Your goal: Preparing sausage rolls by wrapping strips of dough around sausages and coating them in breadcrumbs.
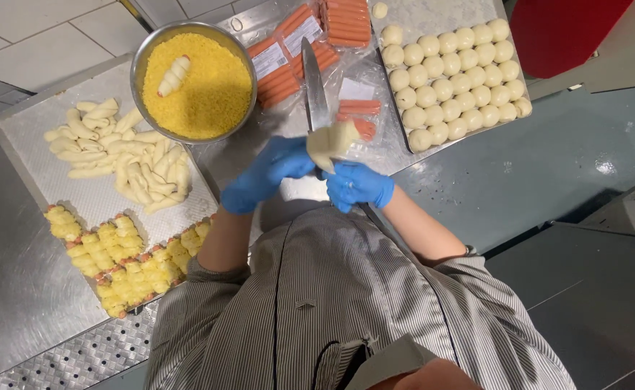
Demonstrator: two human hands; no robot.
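Both gloved hands, left hand and right hand, pinch a pale dough piece beside a knife.

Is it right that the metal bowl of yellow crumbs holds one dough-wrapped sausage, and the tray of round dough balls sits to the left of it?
Not quite. The head view shows the metal bowl of yellow crumbs holding one dough-wrapped sausage, but the tray of round dough balls sits to the right of it, past the sausage packs.

one bowl, one knife, two trays
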